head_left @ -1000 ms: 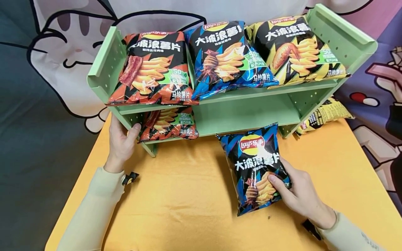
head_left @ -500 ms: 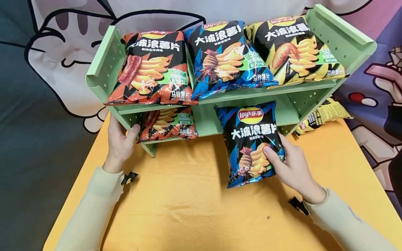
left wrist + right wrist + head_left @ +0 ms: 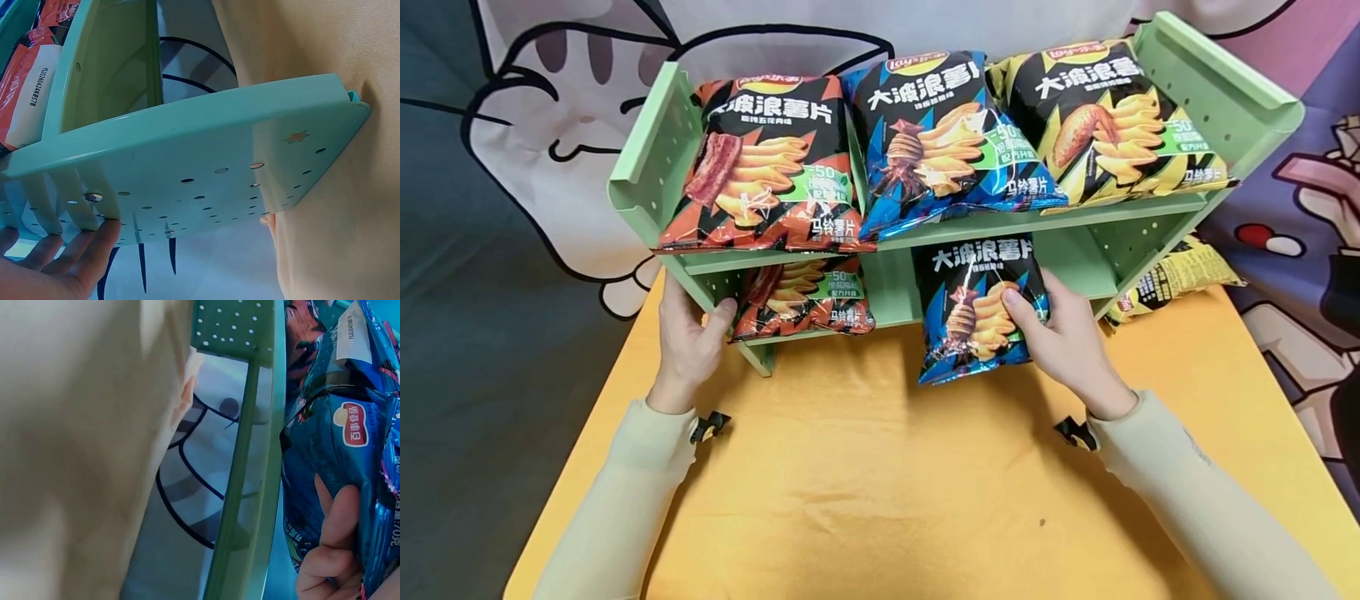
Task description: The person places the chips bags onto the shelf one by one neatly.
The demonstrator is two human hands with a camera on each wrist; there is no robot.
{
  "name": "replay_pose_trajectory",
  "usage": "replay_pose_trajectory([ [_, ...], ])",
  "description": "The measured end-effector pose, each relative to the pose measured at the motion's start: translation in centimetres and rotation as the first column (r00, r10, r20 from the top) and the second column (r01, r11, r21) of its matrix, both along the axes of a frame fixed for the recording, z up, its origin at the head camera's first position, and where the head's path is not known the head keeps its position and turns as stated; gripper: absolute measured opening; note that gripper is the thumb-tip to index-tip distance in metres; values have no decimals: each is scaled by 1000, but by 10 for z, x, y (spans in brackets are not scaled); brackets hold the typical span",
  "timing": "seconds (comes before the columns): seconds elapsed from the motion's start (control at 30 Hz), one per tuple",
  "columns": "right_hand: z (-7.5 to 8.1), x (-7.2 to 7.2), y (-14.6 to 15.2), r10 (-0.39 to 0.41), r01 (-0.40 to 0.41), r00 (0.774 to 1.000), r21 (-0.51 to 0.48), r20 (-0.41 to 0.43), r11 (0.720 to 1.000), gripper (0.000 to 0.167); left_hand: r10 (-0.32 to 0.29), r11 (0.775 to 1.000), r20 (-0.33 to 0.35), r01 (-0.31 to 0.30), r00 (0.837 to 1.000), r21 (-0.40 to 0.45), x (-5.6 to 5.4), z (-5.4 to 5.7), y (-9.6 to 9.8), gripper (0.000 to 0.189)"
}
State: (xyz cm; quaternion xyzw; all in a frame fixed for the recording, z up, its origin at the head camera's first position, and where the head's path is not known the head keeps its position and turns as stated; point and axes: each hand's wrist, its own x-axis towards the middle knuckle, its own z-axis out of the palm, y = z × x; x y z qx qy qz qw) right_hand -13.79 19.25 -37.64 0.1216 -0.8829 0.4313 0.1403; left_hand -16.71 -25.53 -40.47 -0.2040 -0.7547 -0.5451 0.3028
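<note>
My right hand [image 3: 1071,346] holds a blue-and-black bag of potato chips [image 3: 958,333] by its right side, thumb on the front. The bag's upper part is under the top board of a green two-tier shelf [image 3: 1243,71], its lower end sticking out in front. In the right wrist view, curled fingers [image 3: 340,519] lie against the bag's back. My left hand [image 3: 691,354] grips the shelf's left side panel, thumb at the front edge; the left wrist view shows its fingers [image 3: 94,256] against the outer face. Beside that thumb, a red chip bag [image 3: 808,300] sits on the lower tier.
Along the top tier lie a red bag [image 3: 760,167], another blue bag [image 3: 947,150] and a yellow bag [image 3: 1112,125]. A further yellow bag [image 3: 1180,275] lies on the table behind the shelf's right end. An orange-yellow cloth [image 3: 850,483] covers the table.
My right hand has carried the blue chip bag from over the table up and leftward, until its top passed under the shelf's upper board. My left hand has stayed on the side panel.
</note>
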Motion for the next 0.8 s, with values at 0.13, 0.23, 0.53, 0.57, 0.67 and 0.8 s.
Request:
replay_pose_trajectory([
  [0.13,6,-14,-9,-9,9,1000,-11,19,1000,44,-3,1000,-1,3,1000,-1,-1,0,0,72],
  [0.23,10,-24,-15,-8,9,999,-20,43,1000,51,2,1000,-6,-2,1000,-4,-1,-1,0,72],
  [0.53,14,-54,-33,-18,16,993,21,118,1000,64,-3,1000,-4,3,1000,3,0,0,1,73],
  [0.57,15,-56,-35,-24,20,992,27,128,999,64,-1,1000,-3,1,1000,1,0,0,1,72],
  [0.67,15,-62,-41,-45,34,986,69,158,997,64,2,1000,-4,-2,1000,-3,1,0,1,72],
  [0.8,17,-69,-48,-62,36,975,122,213,992,67,-8,1000,-5,8,1000,5,1,1,2,73],
])
